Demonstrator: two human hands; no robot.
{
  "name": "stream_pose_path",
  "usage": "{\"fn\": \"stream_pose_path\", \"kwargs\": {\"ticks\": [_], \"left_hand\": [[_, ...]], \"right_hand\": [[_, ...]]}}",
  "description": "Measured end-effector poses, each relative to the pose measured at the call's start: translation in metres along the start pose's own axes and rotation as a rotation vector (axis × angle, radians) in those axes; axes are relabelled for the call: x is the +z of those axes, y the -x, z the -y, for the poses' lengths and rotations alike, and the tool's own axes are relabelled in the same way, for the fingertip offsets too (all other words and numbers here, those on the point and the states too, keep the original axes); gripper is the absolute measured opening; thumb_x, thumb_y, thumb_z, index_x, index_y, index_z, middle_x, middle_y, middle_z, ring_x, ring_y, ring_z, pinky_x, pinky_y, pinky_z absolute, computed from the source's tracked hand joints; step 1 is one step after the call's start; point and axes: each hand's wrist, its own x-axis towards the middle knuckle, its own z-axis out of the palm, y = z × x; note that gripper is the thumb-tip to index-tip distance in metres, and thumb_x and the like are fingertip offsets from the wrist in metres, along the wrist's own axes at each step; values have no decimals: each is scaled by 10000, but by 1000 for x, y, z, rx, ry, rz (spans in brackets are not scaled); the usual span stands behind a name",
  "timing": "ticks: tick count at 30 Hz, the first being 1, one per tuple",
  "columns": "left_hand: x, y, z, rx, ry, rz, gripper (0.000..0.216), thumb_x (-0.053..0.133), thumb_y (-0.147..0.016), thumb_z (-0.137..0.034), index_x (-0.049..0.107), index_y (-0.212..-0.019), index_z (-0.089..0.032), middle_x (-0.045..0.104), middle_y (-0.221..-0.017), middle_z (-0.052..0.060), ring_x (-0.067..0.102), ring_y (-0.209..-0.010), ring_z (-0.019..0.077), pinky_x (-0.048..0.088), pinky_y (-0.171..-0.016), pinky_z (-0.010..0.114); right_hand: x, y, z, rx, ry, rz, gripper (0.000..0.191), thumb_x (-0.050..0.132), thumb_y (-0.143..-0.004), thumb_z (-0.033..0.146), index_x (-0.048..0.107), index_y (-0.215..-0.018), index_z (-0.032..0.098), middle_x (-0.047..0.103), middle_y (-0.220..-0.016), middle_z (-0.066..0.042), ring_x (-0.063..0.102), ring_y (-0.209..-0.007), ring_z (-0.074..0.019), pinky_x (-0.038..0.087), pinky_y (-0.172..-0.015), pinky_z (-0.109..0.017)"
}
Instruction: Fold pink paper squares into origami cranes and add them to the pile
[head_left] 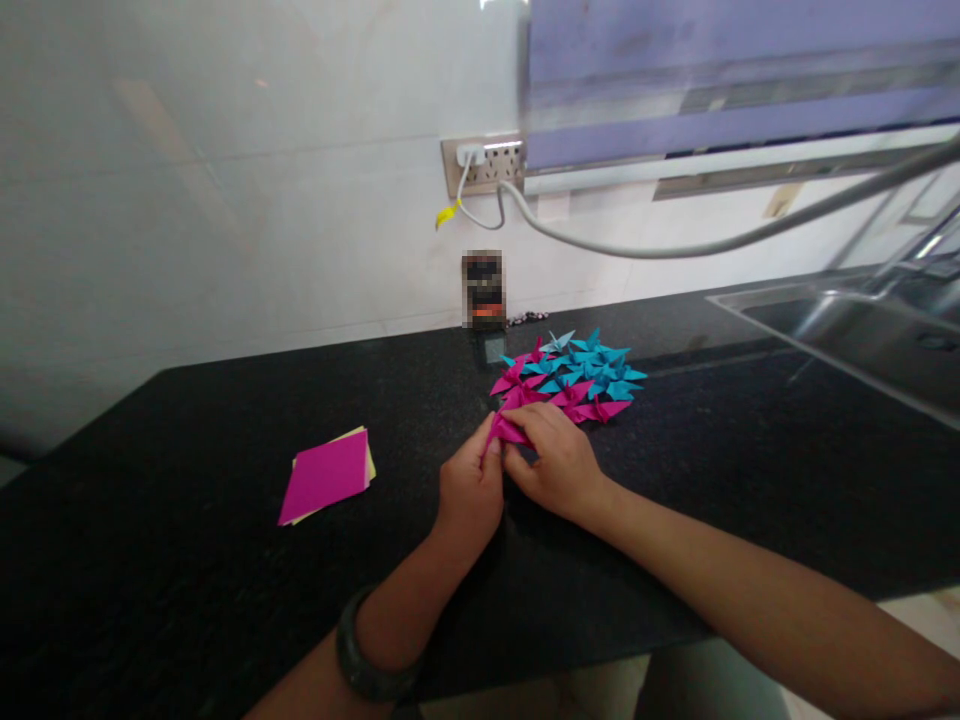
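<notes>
Between both hands is a folded magenta origami paper, partly covered by fingers. My left hand pinches its left side, thumb and fingers pressed together. On its right side, my right hand closes its fingertips over the paper. Just beyond the hands lies a group of folded paper cranes, with magenta cranes nearer and blue cranes behind them. One pale blue crane sits at the back. To the left rests a stack of square paper, magenta on top with yellow edges showing.
The black countertop runs along a white wall. A small blurred-out box stands against the wall, a beaded string beside it. Above are a socket panel and a hanging grey cable. A metal sink is at right.
</notes>
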Motion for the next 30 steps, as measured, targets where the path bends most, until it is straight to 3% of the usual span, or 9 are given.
{"fn": "stream_pose_path", "kwargs": {"ticks": [6,15,22,30], "left_hand": [[3,2,3,-97,181,54,397,469,-836,-286,545,-1203,-154,611,-1167,97,638,-921,224,550,-735,324],[6,5,2,-64,126,40,367,465,-837,-265,567,-1183,-196,647,-1109,75,658,-849,209,554,-703,311],[7,6,3,25,-52,46,380,418,-845,-211,544,-1202,-181,649,-1105,77,649,-890,197,533,-770,329],[2,2,-2,51,-99,-25,370,413,-851,-219,553,-1184,-137,613,-1165,91,573,-1066,197,438,-934,328]], "right_hand": [[1,-1,-5,-64,16,-56,148,485,-803,174,624,-837,134,663,-792,-90,589,-758,-197,478,-718,-321],[1,-1,-6,-78,66,-106,125,510,-773,154,632,-755,133,658,-700,-70,585,-664,-175,474,-651,-286],[3,0,-6,-86,142,-114,142,477,-759,155,607,-701,143,629,-641,-67,582,-640,-178,474,-627,-282],[1,-1,1,20,-69,-127,153,549,-744,234,621,-823,124,668,-747,-88,611,-694,-183,493,-660,-296]]}}
